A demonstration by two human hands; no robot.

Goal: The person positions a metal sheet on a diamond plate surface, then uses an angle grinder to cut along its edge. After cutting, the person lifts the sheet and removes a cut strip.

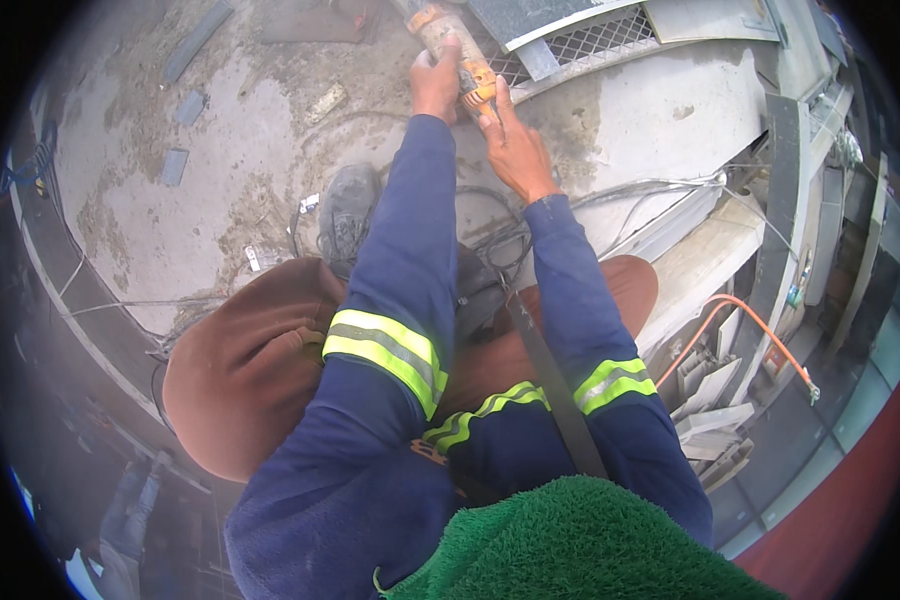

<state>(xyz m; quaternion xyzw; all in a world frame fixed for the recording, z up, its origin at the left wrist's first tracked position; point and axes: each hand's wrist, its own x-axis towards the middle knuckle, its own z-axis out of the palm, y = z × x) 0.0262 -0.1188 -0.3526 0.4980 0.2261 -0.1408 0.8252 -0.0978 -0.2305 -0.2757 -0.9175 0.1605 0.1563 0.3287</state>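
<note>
A dusty orange-and-grey power tool (477, 78), long-bodied like a grinder, lies across the top of the view. Its working end is cut off by the upper edge. My left hand (436, 85) is closed around the grey body, thumb on top. Farther back, my right hand (518, 155) grips the narrow orange rear handle, with its index finger along the side. Just right of the tool, a grey panel (535, 18) rests over diamond-pattern metal mesh (610, 35).
Grey offcuts (174, 167) lie on the stained floor at left. Cables (505, 235) run near my shoe (348, 215). Metal profiles (710, 240), scrap pieces (715, 430) and an orange hose (760, 322) are at right. Blurred legs of another person (130, 510) show lower left.
</note>
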